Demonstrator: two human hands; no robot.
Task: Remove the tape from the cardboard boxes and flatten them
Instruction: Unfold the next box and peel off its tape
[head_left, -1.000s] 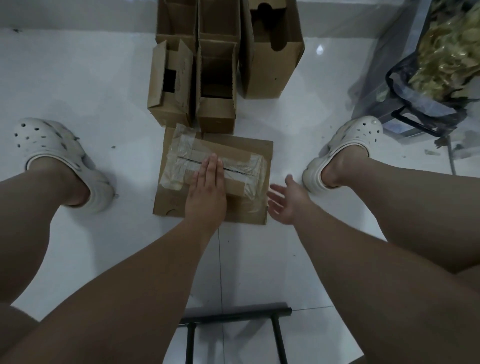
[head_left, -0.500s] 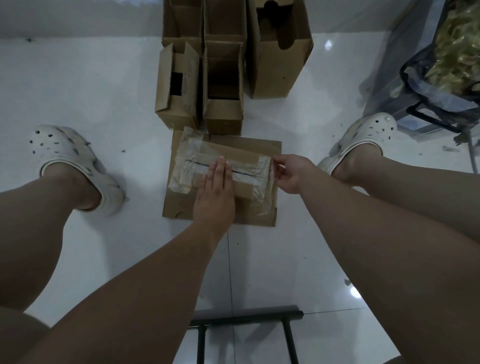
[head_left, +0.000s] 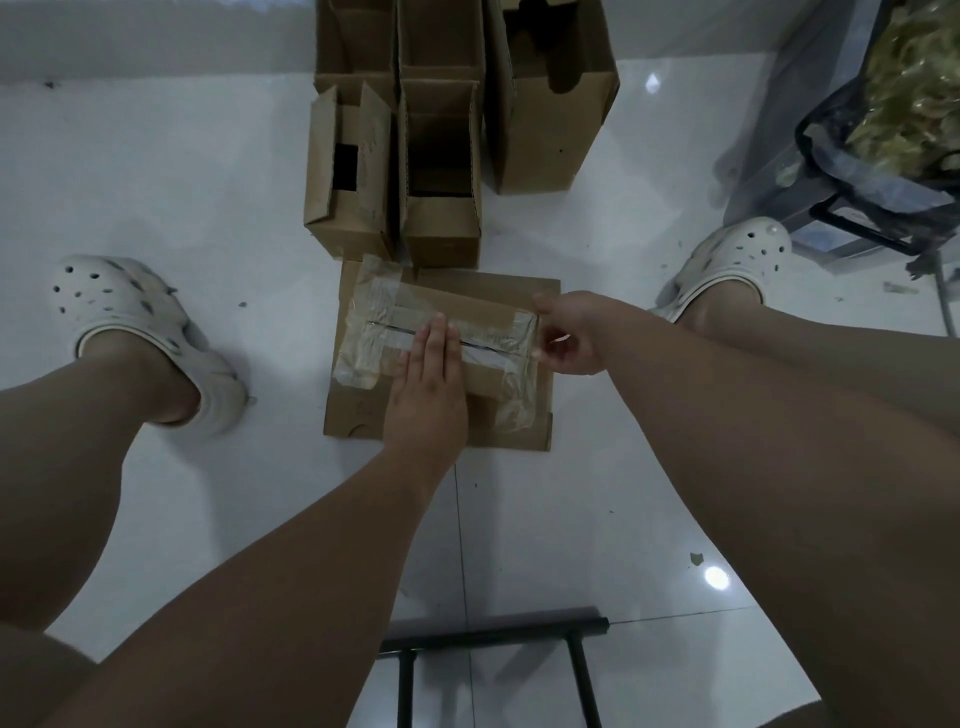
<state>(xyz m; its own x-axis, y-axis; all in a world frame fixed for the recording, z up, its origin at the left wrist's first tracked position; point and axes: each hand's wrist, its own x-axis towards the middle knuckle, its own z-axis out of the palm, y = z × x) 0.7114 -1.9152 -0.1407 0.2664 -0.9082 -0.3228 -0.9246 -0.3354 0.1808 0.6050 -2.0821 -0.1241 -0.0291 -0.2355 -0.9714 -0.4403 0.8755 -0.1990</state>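
box: taped box (head_left: 363, 415) lies flat on the floor (head_left: 182, 182) between the feet, touching or just in front of the upright boxes (head_left: 545, 130). Those are open-topped and not flattened.
tape: clear wrinkled tape (head_left: 374, 332) runs along the top seam and down both ends. All of it looks stuck down.
left hand: left hand (head_left: 428, 389) is palm down on the middle of the box, over the seam, fingers straight and together. It grips nothing and only pins the box.
right hand: right hand (head_left: 571, 332) is at the right end of the seam strip, fingers (head_left: 543, 304) curled in and pinching at the tape edge. How much edge is lifted is too small to tell.
step: my read is the start of the peel, seam strip first, from the right end.
how: get a proper tab before pulling. Pull low, back along the strip toward the left, not straight up. Go slow and steady. Put the pinning weight close to the peel line so the box doesn't lift.
risk: wrinkled film probably splits into slivers, so re-grip near the cardboard if it narrows.
progress: early, with the other boxes untouched.
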